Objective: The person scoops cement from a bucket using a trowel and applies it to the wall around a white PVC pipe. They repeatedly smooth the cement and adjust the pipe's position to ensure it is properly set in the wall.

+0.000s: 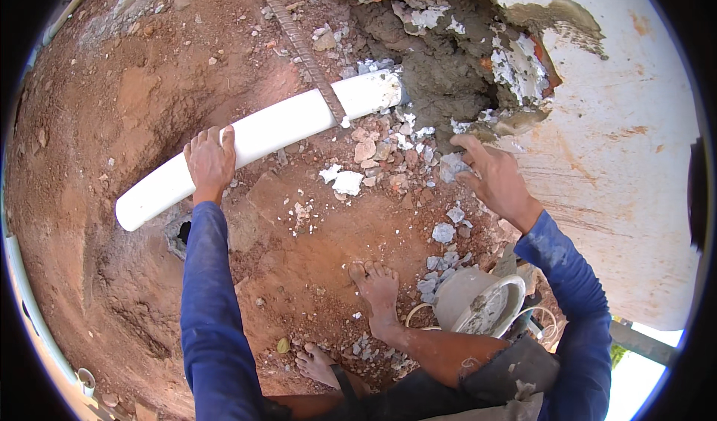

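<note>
A long white plastic pipe (269,133) lies across the reddish dirt, its far right end in wet grey mortar (455,78) filling a broken hole in the wall. My left hand (211,161) is wrapped over the pipe near its left end. My right hand (493,178) is just below the hole, fingers bent and apart. Between its thumb and fingers shows a grey chunk (452,166); whether they touch it I cannot tell. A ribbed steel bar (302,48) crosses over the pipe near the mortar.
The pale wall (605,167) rises at the right. A white bucket (470,301) with mortar inside stands by my knee. Stone and plaster rubble (373,156) is strewn below the pipe. A small dark opening (184,232) lies beside my left forearm. My bare feet are on the dirt.
</note>
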Tool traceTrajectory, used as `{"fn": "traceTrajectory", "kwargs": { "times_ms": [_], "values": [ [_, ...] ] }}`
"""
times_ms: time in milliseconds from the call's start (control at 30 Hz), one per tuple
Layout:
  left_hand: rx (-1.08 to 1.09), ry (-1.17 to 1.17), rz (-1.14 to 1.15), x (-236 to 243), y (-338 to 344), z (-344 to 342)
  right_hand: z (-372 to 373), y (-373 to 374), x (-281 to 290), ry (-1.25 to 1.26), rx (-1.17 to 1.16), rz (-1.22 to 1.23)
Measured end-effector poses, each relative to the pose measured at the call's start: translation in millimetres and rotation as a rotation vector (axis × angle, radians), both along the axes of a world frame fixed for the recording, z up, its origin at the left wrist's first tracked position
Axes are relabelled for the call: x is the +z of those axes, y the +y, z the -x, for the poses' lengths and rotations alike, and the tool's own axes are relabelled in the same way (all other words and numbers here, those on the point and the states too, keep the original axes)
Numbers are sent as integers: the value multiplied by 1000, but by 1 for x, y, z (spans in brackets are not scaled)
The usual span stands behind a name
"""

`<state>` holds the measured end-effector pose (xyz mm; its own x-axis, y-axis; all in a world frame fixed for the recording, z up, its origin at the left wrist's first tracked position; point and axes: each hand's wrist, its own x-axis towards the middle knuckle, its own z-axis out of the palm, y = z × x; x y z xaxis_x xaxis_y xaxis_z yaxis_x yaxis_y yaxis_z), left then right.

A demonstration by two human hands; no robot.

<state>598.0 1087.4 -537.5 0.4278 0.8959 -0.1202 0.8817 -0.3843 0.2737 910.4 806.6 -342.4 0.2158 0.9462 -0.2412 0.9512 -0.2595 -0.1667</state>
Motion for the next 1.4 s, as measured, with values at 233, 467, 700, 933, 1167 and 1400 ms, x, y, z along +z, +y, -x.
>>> {"fn": "traceTrajectory", "kwargs": {
  "times_ms": [233, 467, 700, 933, 1167, 1400],
  "values": [
    [18, -113, -64, -13, -6, -7, -48, 230, -33, -174, 137, -25],
    [43, -96, -97, -17, -7, 0, -51, 267, -67, -183, 98, 306],
    [43, -130, -104, -16, -6, -2, -71, 228, -105, -306, 1, 136],
    [41, -133, -106, -17, -6, -2, -72, 222, -102, -632, 371, 256],
    [42, -128, -106, -18, -9, -2, -84, 225, -102, -684, 761, 322],
    [43, -118, -121, -17, -9, -4, -104, 214, -106, -564, 836, 163]
  ]
}}
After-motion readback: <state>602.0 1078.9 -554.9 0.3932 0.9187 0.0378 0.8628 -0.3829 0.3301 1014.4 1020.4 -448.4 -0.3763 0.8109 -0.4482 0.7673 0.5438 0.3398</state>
